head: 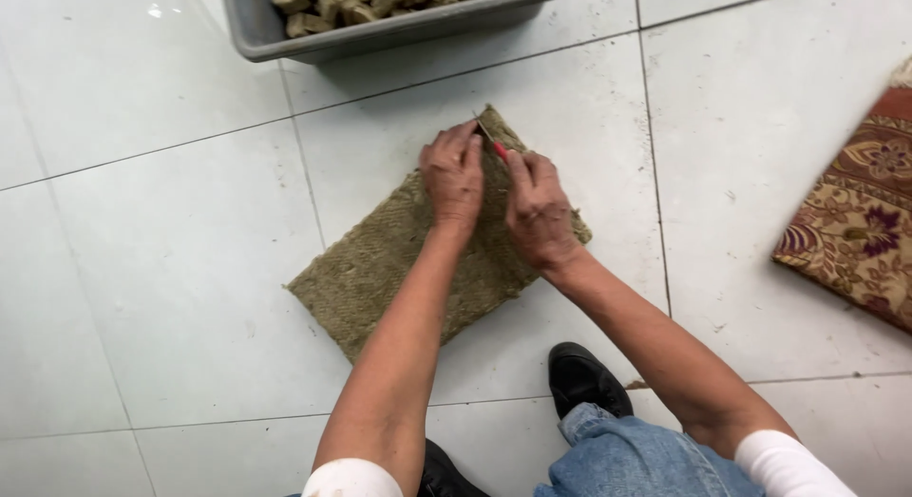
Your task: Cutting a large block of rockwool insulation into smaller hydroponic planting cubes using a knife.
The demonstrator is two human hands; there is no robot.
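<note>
The left hand (454, 179) presses flat, fingers extended, on the coarse fibre mat (380, 255) lying on the white tiled floor (142, 269), while the right hand (537, 207), fingers clenched, grips a red-handled blade (492, 143) at the mat's far edge, near the grey bin (275, 31), open floor either side.

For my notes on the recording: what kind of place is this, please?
Probably an indoor workroom or home floor used for handcraft. White floor tiles, a fibrous mat worked on the floor with a red-handled blade, and a grey tub of cut fibre pieces suggest it.
</note>
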